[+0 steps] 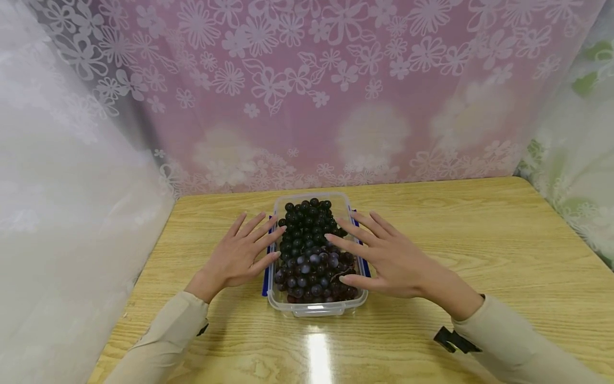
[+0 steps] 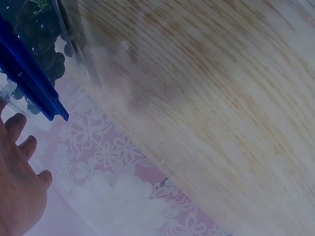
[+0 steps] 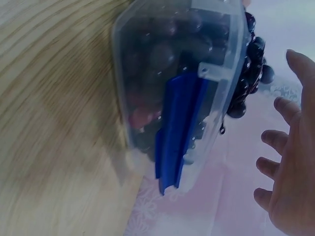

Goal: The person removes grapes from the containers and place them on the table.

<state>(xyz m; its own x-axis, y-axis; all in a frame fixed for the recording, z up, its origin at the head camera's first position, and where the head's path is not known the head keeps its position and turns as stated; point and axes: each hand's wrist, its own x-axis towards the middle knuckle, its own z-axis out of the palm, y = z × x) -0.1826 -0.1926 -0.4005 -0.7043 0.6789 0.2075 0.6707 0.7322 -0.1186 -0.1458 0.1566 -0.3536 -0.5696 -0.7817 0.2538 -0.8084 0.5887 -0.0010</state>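
Leftmost, beyond the left grip, hangs a whitish sheet (image 1: 72, 202). Nearer, a beige sleeve (image 1: 165, 325) leads up to the left grip (image 1: 242, 253), a bare hand with its fingers spread wide and nearly straight, holding nothing. Just right of its thumb, a blue clip (image 1: 265, 277) hangs down along the side of a clear plastic container (image 1: 318, 310). The left fingertips come up to the rim; whether they touch it I cannot tell.

Between the two grips, the container stands on a wood-grained counter (image 1: 479, 229), heaped with grapes. Black grapes (image 1: 307, 226) fill the part level with the fingers and farther off; bluish-purple grapes (image 1: 312, 266) lie level with the thumbs and nearer the person. A brown stem (image 1: 342, 276) shows beside the right thumb's tip. Behind both grips rises a pink cloth (image 1: 307, 133) with white flowers.

Another blue clip (image 1: 366, 266) hangs on the container's other side, partly behind the right grip (image 1: 390, 258). That hand is likewise fanned wide and has hold of nothing; the right wrist view shows a gap between its fingers and the container. Right of it come a second beige sleeve (image 1: 513, 341), a black strap (image 1: 453, 341) at its cuff, and a pale cloth with green patches (image 1: 575, 160).
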